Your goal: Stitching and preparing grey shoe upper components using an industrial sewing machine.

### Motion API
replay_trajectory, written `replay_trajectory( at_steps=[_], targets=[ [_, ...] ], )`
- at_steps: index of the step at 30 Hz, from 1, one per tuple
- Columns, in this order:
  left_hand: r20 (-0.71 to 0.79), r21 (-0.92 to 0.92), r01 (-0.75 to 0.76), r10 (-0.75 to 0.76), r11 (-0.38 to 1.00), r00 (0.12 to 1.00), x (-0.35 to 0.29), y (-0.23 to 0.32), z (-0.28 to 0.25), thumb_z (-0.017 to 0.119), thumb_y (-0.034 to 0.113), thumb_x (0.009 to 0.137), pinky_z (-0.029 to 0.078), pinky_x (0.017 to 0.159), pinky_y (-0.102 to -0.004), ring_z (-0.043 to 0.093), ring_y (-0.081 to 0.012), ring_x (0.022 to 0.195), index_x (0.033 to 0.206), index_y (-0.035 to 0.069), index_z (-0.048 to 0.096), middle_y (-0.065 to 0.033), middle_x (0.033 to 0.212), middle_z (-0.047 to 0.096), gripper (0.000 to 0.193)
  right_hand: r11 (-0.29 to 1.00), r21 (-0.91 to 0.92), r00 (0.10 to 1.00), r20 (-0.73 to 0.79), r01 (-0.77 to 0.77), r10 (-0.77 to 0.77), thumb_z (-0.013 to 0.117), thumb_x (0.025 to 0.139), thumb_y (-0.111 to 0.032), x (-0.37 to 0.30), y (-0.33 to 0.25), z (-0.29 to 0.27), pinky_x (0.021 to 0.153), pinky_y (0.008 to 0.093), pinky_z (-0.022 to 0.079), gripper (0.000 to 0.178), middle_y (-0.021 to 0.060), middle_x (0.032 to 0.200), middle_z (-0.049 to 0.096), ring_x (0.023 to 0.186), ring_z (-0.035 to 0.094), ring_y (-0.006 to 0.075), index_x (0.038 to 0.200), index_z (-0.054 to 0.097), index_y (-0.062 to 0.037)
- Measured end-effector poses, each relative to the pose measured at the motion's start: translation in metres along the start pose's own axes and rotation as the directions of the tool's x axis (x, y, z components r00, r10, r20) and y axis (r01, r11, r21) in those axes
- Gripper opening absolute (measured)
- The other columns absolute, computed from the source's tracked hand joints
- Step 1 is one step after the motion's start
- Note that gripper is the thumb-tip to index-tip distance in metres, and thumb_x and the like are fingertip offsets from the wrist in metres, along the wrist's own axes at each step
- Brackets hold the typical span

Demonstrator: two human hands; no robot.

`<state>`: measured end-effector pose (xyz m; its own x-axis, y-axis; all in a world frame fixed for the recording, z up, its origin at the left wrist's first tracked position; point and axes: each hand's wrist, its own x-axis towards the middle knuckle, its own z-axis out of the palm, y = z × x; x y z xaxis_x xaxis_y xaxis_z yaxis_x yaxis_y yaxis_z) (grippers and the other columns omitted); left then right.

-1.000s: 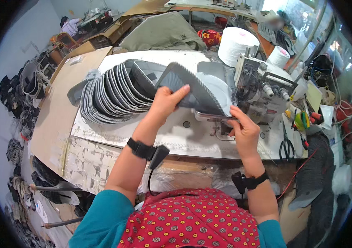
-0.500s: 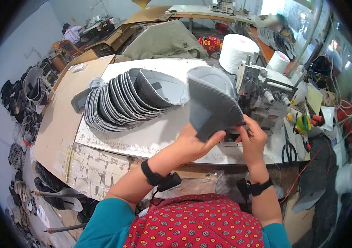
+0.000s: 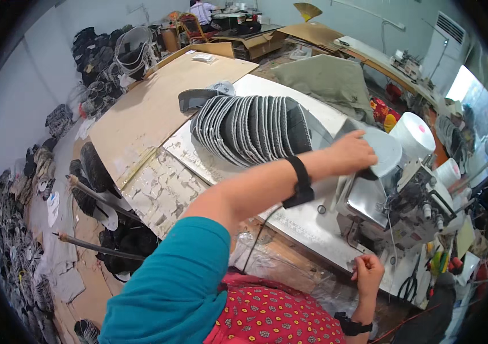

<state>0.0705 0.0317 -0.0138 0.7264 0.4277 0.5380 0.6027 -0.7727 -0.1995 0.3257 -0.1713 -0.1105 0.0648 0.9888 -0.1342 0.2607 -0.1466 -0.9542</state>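
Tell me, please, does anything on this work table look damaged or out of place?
Yes. The table covering in front of the stack of grey pieces is cracked and flaking, with pale patches peeling off. The stack itself leans over in a fan, not upright. The left hand reaches past it toward the sewing machine.

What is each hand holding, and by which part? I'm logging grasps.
The left hand rests its fingers on a grey fabric piece near its edge; the grip is hidden. The right hand is closed, apparently holding nothing.
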Motion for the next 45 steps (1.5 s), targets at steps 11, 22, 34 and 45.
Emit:
replay_trajectory(
  at_steps=[11,22,34,45],
  targets=[
    [0.478,0.312,-0.170,0.000,0.935,0.878,-0.098,-0.012,-0.061,0.065,0.020,0.078,0.032,0.107,-0.0506,0.062,-0.0239,0.083,0.097,0.015,0.067,-0.0060,0.072,0.062,0.020,0.955,-0.231,0.982,0.001,0.185,-0.189,0.065,0.088,-0.014,-0.011,0.016,-0.007,0.052,0.0306,0.048,0.011,0.0079,0.068,0.064,0.054,0.060,0.0140,0.090,0.067,-0.0034],
    [0.448,0.462,-0.110,-0.125,0.880,0.885,-0.122,-0.001,-0.072,0.062,0.014,0.079,0.028,0.111,-0.0521,0.058,-0.0291,0.090,0.099,0.011,0.064,-0.0119,0.078,0.060,0.021,0.798,-0.379,0.356,-0.908,-0.468,-0.222,0.067,0.088,-0.023,-0.121,0.084,-0.203,0.075,0.0407,0.051,0.023,0.0149,0.088,0.068,0.085,0.066,0.0311,0.096,0.066,-0.0015],
    [0.537,-0.752,0.199,0.408,0.629,0.739,-0.023,0.270,-0.047,0.065,0.015,0.087,0.052,0.070,-0.0405,0.065,-0.0341,0.079,0.107,0.007,0.067,-0.0156,0.088,0.068,0.022,0.944,-0.319,0.208,-0.932,-0.088,-0.296,0.059,0.094,-0.020,-0.140,0.154,-0.238,0.072,0.0387,0.049,0.023,0.0137,0.081,0.064,0.078,0.062,0.0302,0.091,0.055,0.0021],
    [0.478,-0.869,0.244,0.604,0.431,0.638,-0.020,0.326,-0.019,0.063,0.020,0.091,0.052,0.078,-0.0377,0.067,-0.0313,0.088,0.109,0.003,0.065,-0.0178,0.098,0.068,0.025,0.883,-0.336,0.724,-0.689,-0.329,0.008,0.068,0.089,-0.021,-0.181,0.165,-0.267,0.066,0.0393,0.047,0.028,0.0104,0.075,0.055,0.063,0.053,0.0244,0.076,0.057,-0.0004]
  ],
)
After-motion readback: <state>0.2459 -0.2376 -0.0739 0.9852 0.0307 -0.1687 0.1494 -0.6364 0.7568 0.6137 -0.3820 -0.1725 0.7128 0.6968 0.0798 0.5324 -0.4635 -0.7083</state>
